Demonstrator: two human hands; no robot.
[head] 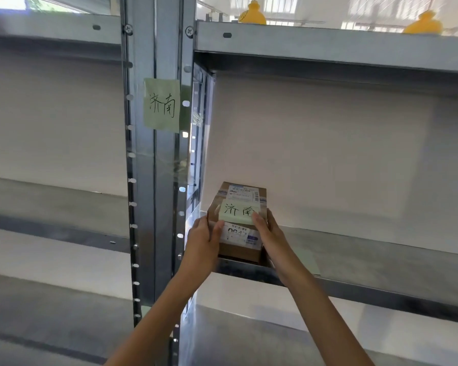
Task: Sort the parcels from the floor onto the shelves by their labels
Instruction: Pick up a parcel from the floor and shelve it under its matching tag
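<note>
A: Entry, parcel position?

B: Small brown parcel [238, 250] at the near left corner of the middle shelf board [381, 260], right-hand rack, just beside the steel upright [167, 180]. Whether its base bears on the board, cannot tell; a dark strip shows under its near edge.

A: Hands?

B: Both on it. Left hand [202, 239] grips the left side, thumb laid over the top edge, fingers curled round the far flank. Right hand [269, 233] grips the right side, thumb pressing the top at the corner of the green slip [239, 212].

A: Labels?

B: Slip on the parcel reads 济南 by hand. A printed shipping label [242, 194] lies beyond it on the top face, text too small to read. A green note [161, 105] taped to the upright, above the parcel, carries the same two characters.

A: Surroundings?

B: Upper shelf [328, 40] overhead holds two yellow objects [252, 14], only partly in view. A second rack [50, 233] stands to the left of the upright. Pale wall behind both.
</note>
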